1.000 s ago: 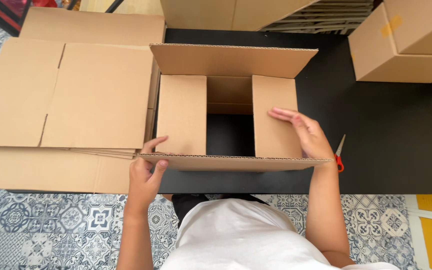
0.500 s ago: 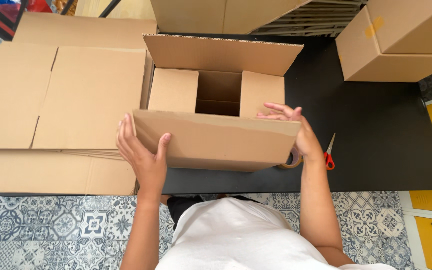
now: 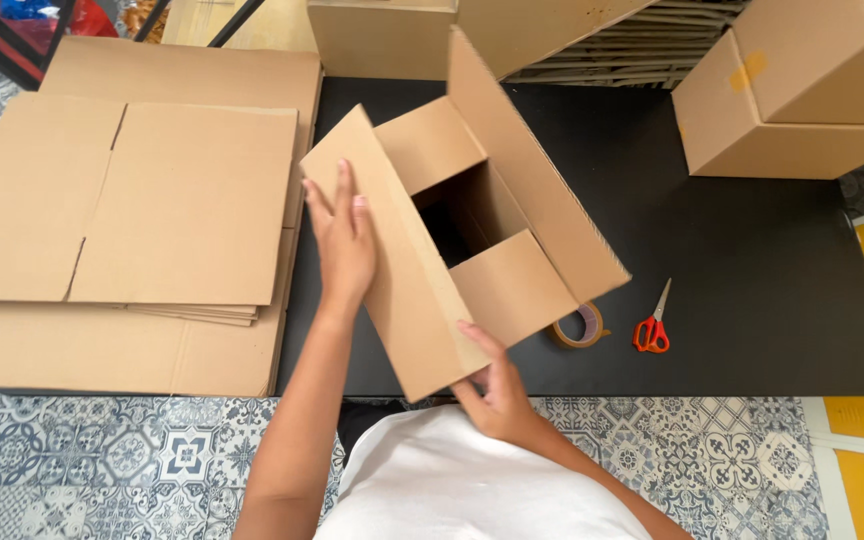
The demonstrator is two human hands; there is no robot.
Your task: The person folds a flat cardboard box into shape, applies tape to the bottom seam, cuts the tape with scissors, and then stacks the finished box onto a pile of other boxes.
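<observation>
An open cardboard box [image 3: 472,240] stands turned at an angle on the black table [image 3: 752,270], its flaps up and its dark inside showing. My left hand [image 3: 344,245] lies flat with fingers spread against the box's long left flap. My right hand [image 3: 497,385] grips the near lower corner of the box from below. A roll of brown packing tape [image 3: 580,326] lies just right of the box, partly hidden behind a flap. Red-handled scissors [image 3: 654,325] lie further right.
A stack of flattened cardboard boxes [image 3: 122,210] lies to the left of the table. Assembled boxes [image 3: 802,90] stand at the back right, and more cardboard [image 3: 382,35] sits at the back. Patterned floor tiles [image 3: 82,460] show below.
The box has been rotated clockwise from square-on to diagonal. My left hand moved up onto the long flap; my right hand shifted to the near corner. The tape roll came into view.
</observation>
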